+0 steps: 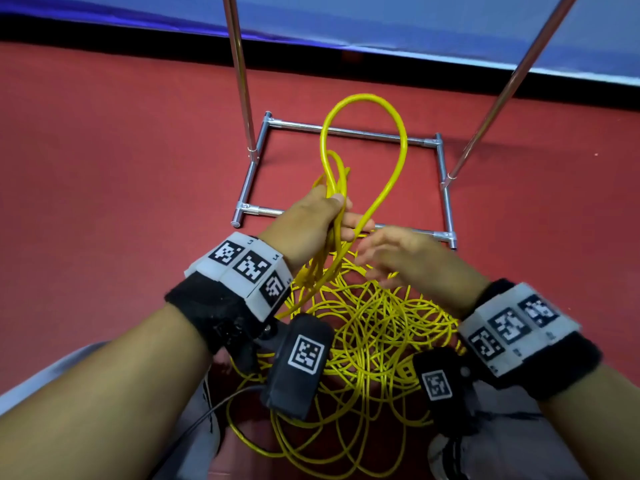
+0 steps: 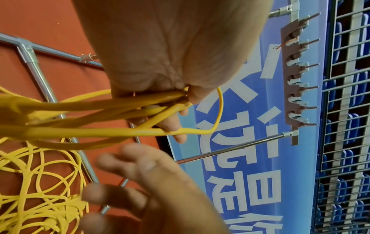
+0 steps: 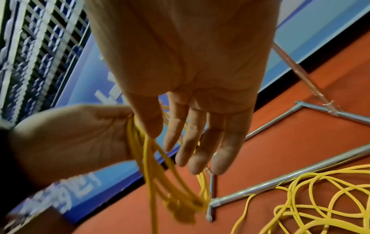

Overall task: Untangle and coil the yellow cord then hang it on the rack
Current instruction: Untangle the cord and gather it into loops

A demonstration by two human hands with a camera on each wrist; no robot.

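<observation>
My left hand (image 1: 323, 216) grips several loops of the yellow cord (image 1: 363, 157); one large loop stands up above the fist. In the left wrist view the cord (image 2: 112, 102) passes under the thumb and over the curled fingers. The rest of the cord lies as a tangled heap (image 1: 374, 334) on the red floor between my arms. My right hand (image 1: 391, 256) hovers just right of the left, fingers straight and spread, holding nothing; the right wrist view shows its bare palm (image 3: 200, 95). The rack (image 1: 446, 188) stands ahead, and its brown hook bar (image 2: 294, 72) shows in the left wrist view.
The rack's rectangular metal base frame (image 1: 346, 131) lies on the red floor right behind my hands, with two slanted poles (image 1: 239, 71) rising from it. A blue banner wall (image 1: 381, 26) runs behind. My shoes (image 1: 446, 459) sit beside the cord heap.
</observation>
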